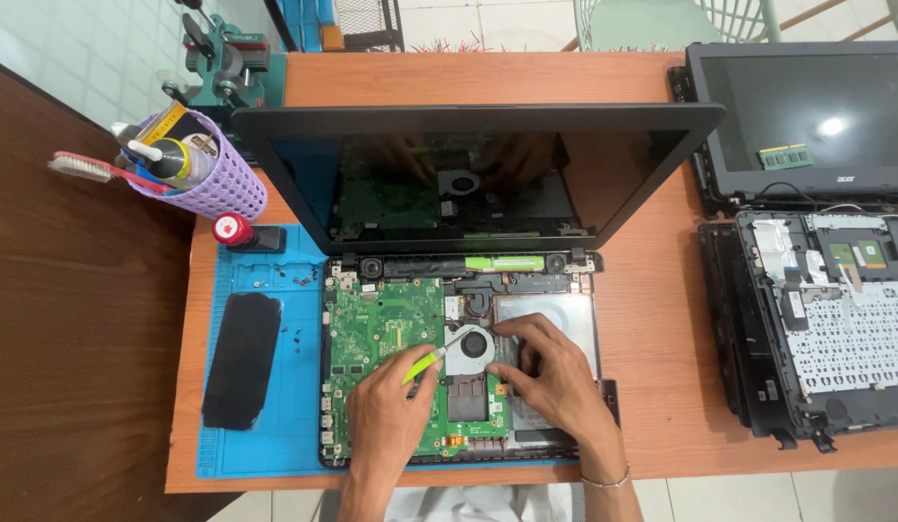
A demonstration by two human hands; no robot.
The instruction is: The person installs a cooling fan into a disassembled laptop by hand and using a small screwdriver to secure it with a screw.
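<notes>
Hands work low in the middle of the frame, over an opened laptop (459,367) whose bare base lies on a blue mat (275,425) on an orange-brown table (652,290). The left hand (391,411) is curled closed around a yellow-green screwdriver (428,362), whose tip reaches up and to the right to the rim of the round cooling fan (473,346). The right hand (550,372) lies just to the right of the fan, fingers bent and pressed down on the parts beside it; it grips nothing that can be made out. The green circuit board (376,333) fills the left half of the base, a silver plate (565,311) the upper right.

The raised screen (468,179) closes off the space above the hands, leaning back toward the top of the frame. To the left, the mat offers open room between the laptop's edge and a black pad (241,360), with small screws (296,333) scattered there. A purple mesh cup (212,179) of tools stands at upper left, near the table's left edge. To the right, a strip of bare table separates the laptop from a second dismantled laptop (816,319) along the right edge of the frame. The near table edge runs just below the wrists.
</notes>
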